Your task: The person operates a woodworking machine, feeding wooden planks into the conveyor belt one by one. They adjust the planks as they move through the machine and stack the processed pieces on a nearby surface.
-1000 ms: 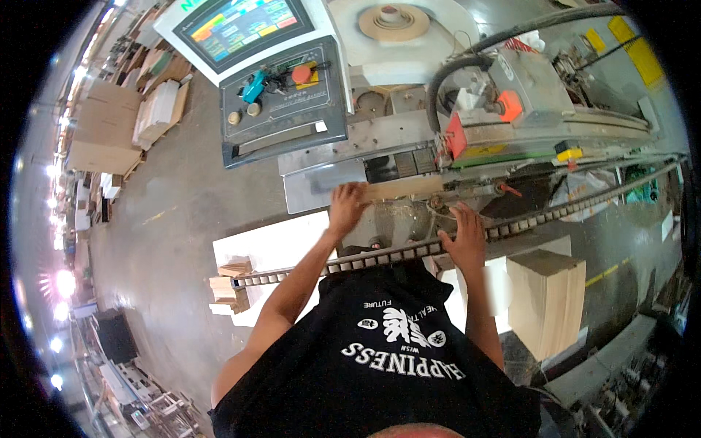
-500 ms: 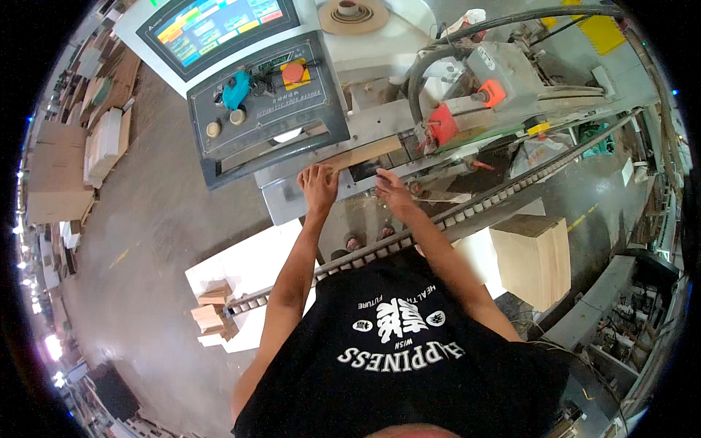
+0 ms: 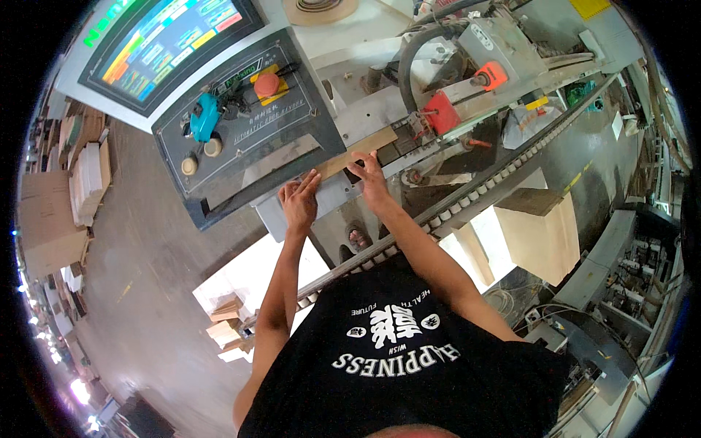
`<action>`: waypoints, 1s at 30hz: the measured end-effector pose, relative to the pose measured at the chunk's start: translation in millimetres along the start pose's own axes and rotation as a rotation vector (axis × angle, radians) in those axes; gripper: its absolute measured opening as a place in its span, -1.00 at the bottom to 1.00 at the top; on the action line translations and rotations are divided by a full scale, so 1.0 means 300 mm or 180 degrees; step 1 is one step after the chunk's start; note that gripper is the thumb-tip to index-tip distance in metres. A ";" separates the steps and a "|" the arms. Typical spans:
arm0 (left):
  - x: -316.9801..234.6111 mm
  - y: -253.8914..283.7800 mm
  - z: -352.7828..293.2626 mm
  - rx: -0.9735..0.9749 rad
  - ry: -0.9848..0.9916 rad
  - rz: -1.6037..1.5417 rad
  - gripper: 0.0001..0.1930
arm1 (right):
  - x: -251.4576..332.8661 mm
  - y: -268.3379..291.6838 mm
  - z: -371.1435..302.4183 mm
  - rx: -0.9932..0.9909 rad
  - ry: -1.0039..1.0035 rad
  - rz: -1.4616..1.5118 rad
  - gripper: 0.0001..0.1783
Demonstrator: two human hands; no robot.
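A narrow tan wooden strip (image 3: 378,144) lies along the grey metal bed of a machine, below its control panel. My left hand (image 3: 298,203) is at the strip's left end, fingers stretched forward and the fingertips against it. Farther right, my right hand (image 3: 372,181) is at the strip's near edge, thumb and fingers apart, fingertips touching or very close to it. Neither hand is visibly wrapped round the strip. Beyond its right end are a red block (image 3: 441,112) and an orange knob (image 3: 491,75) on the machine.
The dark control panel (image 3: 288,109) carries a red push button (image 3: 267,85) and teal-tagged keys (image 3: 205,117), under a lit screen (image 3: 179,47). A roller rail (image 3: 467,202) crosses between me and the machine. Pale boards (image 3: 537,226) stand at right; wood offcuts (image 3: 228,309) lie at lower left.
My right hand has moved left, up to the strip's near edge. The left hand's fingers have straightened at the strip's left end. The whole view has shifted and turned somewhat.
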State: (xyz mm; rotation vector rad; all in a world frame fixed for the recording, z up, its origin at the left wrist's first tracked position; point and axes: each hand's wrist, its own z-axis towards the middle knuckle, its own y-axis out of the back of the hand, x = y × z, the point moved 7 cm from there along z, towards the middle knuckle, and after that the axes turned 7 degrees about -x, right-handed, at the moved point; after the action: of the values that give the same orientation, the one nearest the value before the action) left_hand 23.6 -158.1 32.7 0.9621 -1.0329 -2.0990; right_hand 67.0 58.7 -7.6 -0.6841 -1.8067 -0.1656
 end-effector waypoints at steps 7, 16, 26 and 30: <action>-0.108 -0.099 0.076 0.0311 0.0112 -0.0325 -0.54 | 0.044 0.148 0.097 -0.0612 -0.0113 -0.0153 -0.48; -0.275 -0.294 0.189 0.0618 0.0132 -0.0358 -0.41 | 0.150 0.274 0.124 -0.0465 -0.0140 -0.0101 -0.58; -0.464 -0.336 0.333 0.0158 -0.0096 -0.0520 -0.77 | 0.180 0.581 -0.358 -0.1105 0.1598 -0.2323 -0.42; -0.426 -0.309 0.328 -0.0197 -0.0012 -0.0551 -0.84 | 0.228 0.875 -0.551 -0.1717 0.1451 -0.3113 -0.52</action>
State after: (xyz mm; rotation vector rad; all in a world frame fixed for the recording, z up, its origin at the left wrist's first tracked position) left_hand -3.1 25.8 41.3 1.0498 -0.9089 -2.2600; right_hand 329.2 227.0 54.6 -0.0352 -1.5013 -1.3770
